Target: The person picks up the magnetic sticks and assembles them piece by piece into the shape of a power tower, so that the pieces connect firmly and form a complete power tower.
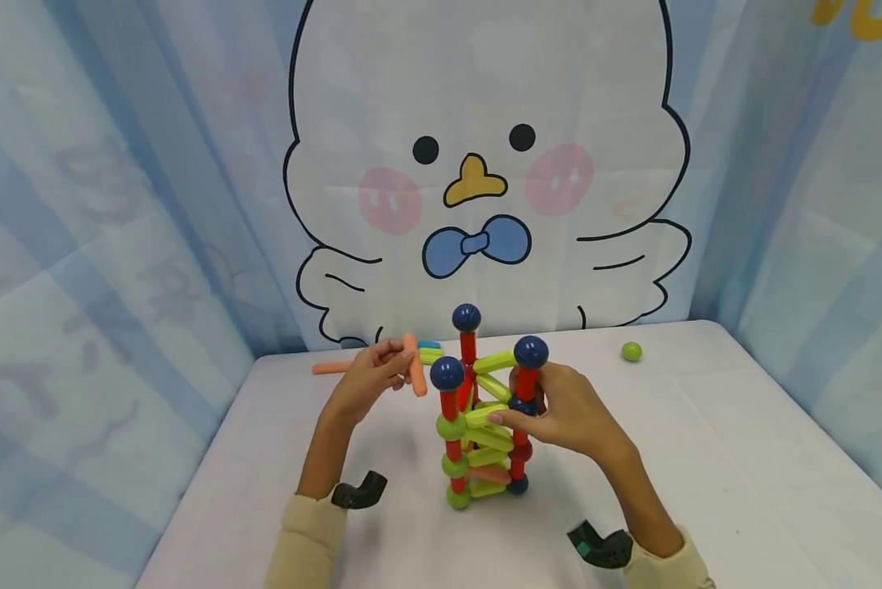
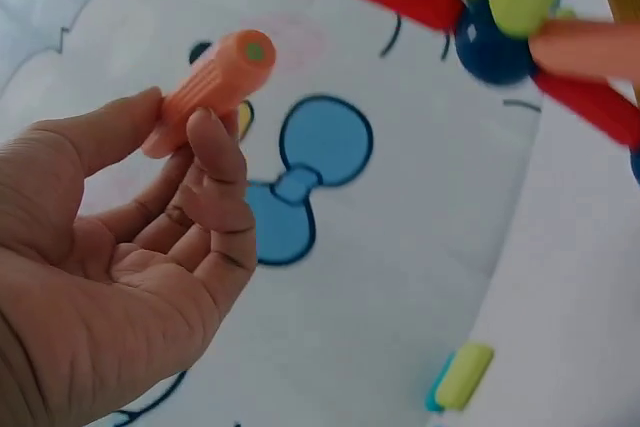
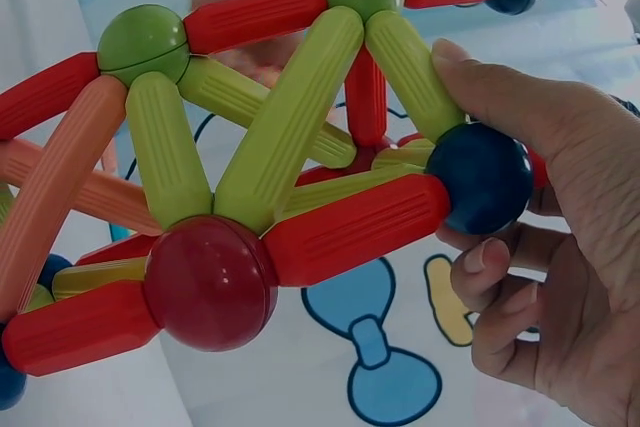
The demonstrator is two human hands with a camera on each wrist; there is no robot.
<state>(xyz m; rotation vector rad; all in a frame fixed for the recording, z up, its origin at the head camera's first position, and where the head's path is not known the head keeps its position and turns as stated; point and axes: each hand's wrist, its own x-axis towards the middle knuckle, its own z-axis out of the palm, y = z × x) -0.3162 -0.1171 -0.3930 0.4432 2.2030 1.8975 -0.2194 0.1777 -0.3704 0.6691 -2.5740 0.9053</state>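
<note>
A tower of magnetic rods and balls [image 1: 451,427] stands upright on the white table, with red uprights and yellow-green and orange crosspieces. Three dark blue balls top it, one of them a front ball [image 1: 447,373]. My right hand [image 1: 569,409] holds the tower's right side high up. In the right wrist view the thumb lies on a yellow-green rod [image 3: 408,72], and the fingers curl behind a blue ball [image 3: 482,179]. To the left of the tower, my left hand [image 1: 371,376] pinches a loose orange magnetic rod [image 2: 215,87] between thumb and fingers, one end facing the left wrist camera.
Behind my left hand, another orange rod [image 1: 329,368] lies on the table [image 1: 264,458]. Yellow-green rods [image 1: 429,357] and a blue rod [image 1: 429,345] lie near the back edge. A green ball [image 1: 632,352] sits at the back right. A printed curtain [image 1: 485,82] hangs behind.
</note>
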